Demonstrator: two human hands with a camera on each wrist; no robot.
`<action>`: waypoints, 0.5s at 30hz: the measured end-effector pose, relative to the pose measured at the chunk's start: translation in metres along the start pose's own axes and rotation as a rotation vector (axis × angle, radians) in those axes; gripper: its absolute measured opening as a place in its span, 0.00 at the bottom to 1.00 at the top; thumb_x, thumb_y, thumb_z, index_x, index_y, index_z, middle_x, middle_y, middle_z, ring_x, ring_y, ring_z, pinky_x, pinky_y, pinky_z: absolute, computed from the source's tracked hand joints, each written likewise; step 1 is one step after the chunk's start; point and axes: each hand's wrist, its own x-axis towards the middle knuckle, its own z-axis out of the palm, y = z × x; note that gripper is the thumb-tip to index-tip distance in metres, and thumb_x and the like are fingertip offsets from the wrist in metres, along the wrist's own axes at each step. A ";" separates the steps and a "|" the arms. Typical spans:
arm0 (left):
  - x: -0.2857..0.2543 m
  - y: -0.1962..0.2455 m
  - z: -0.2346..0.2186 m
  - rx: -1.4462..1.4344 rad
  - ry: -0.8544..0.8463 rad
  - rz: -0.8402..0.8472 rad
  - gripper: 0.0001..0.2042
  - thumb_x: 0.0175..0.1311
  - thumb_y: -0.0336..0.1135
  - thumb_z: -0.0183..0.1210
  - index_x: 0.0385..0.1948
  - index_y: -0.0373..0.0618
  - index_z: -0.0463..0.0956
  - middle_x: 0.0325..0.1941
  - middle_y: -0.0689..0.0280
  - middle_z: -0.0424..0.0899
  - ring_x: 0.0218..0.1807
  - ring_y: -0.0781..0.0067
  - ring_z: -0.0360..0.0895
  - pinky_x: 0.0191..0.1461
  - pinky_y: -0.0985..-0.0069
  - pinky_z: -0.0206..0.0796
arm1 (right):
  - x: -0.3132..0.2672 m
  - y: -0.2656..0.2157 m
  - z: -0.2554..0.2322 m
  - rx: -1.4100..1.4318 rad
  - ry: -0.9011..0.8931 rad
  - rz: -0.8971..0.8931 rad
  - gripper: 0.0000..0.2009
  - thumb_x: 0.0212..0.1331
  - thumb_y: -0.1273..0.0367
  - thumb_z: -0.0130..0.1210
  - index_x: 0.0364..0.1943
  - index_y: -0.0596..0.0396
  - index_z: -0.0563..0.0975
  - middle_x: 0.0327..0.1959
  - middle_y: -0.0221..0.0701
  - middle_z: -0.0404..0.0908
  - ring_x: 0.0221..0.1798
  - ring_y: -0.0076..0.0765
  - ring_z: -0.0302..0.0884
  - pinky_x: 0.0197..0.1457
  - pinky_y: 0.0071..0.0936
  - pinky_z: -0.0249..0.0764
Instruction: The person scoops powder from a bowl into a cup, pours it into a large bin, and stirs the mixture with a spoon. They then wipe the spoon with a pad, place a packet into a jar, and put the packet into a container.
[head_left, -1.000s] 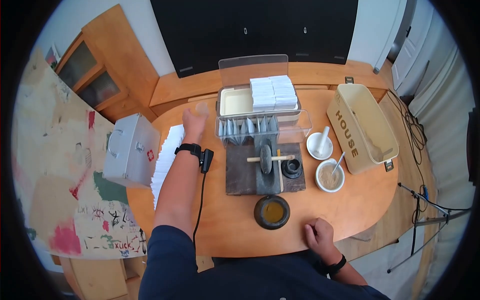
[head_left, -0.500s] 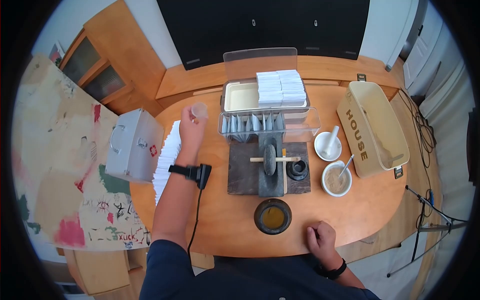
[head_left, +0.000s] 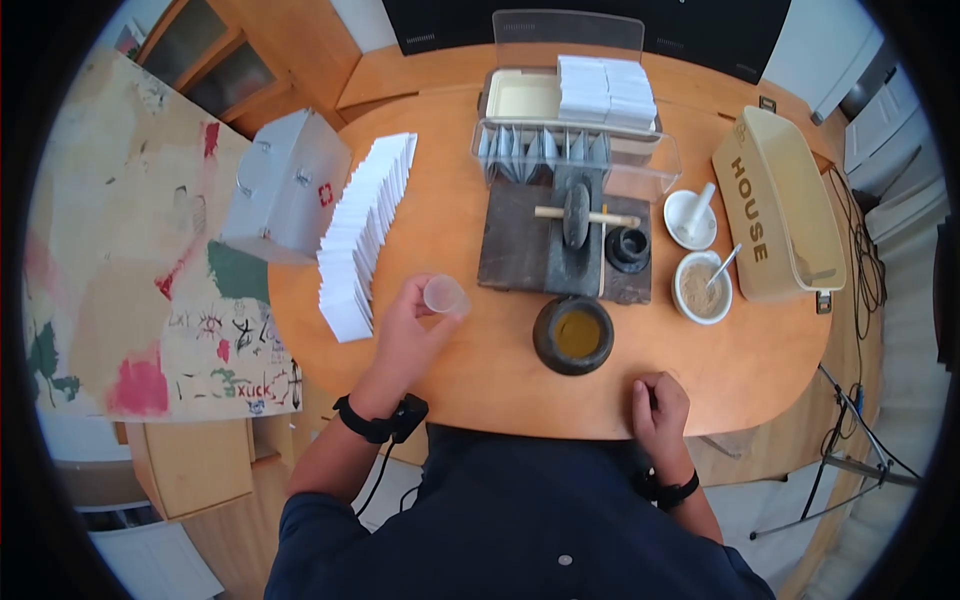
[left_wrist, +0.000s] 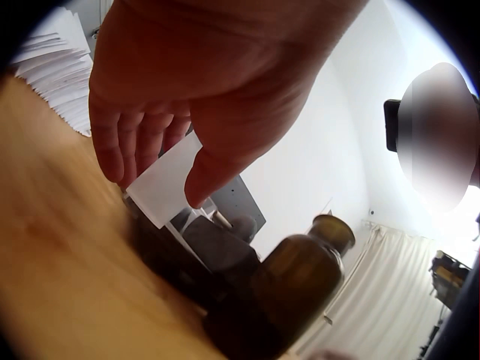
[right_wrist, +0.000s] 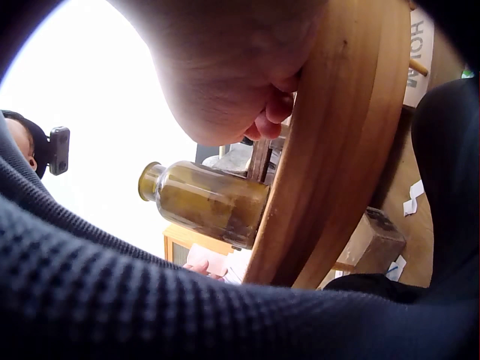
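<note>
In the head view, my left hand point(head_left: 408, 338) holds a small translucent plastic cup point(head_left: 447, 295) above the left half of the table, thumb and fingers around its side. The left wrist view shows this cup point(left_wrist: 166, 184) between thumb and fingers. My right hand point(head_left: 662, 410) rests at the table's front edge with loosely curled fingers and nothing in it. Between the two hands stands a wide-mouthed amber glass bottle point(head_left: 578, 334), open at the top. It stands upright and appears tilted in the right wrist view, beside the right hand point(right_wrist: 247, 90).
A fanned row of white paper packets point(head_left: 362, 230) lies left, by a silver case point(head_left: 285, 190). Behind the bottle are a grinding wheel point(head_left: 576, 218) on a trough and a clear bin point(head_left: 640, 178). Rightward stand a mortar point(head_left: 690, 232), a powder bowl point(head_left: 702, 287) and a cream box point(head_left: 750, 200).
My left hand has come back from the far left of the table toward me, bringing the plastic cup. The head view has tilted downward. My right hand has stayed at the table edge.
</note>
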 end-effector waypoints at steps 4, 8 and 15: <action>-0.018 0.002 0.015 0.096 -0.022 -0.031 0.19 0.59 0.26 0.67 0.52 0.40 0.72 0.46 0.64 0.83 0.50 0.72 0.82 0.55 0.75 0.73 | 0.000 0.000 0.000 0.011 -0.021 0.008 0.03 0.60 0.76 0.58 0.30 0.59 0.78 0.22 0.38 0.74 0.23 0.42 0.72 0.28 0.33 0.68; -0.019 -0.004 0.026 0.024 -0.005 -0.007 0.20 0.58 0.27 0.68 0.51 0.40 0.73 0.45 0.63 0.84 0.49 0.72 0.83 0.53 0.75 0.74 | 0.000 -0.005 0.001 -0.013 -0.006 -0.004 0.03 0.61 0.76 0.58 0.30 0.59 0.78 0.22 0.37 0.73 0.23 0.40 0.72 0.28 0.32 0.67; -0.019 -0.016 0.031 0.083 -0.077 -0.057 0.24 0.58 0.25 0.68 0.56 0.39 0.69 0.50 0.63 0.81 0.51 0.74 0.80 0.55 0.76 0.72 | -0.003 -0.002 0.003 -0.039 0.021 -0.018 0.02 0.61 0.76 0.59 0.31 0.59 0.78 0.21 0.36 0.73 0.23 0.39 0.71 0.28 0.32 0.67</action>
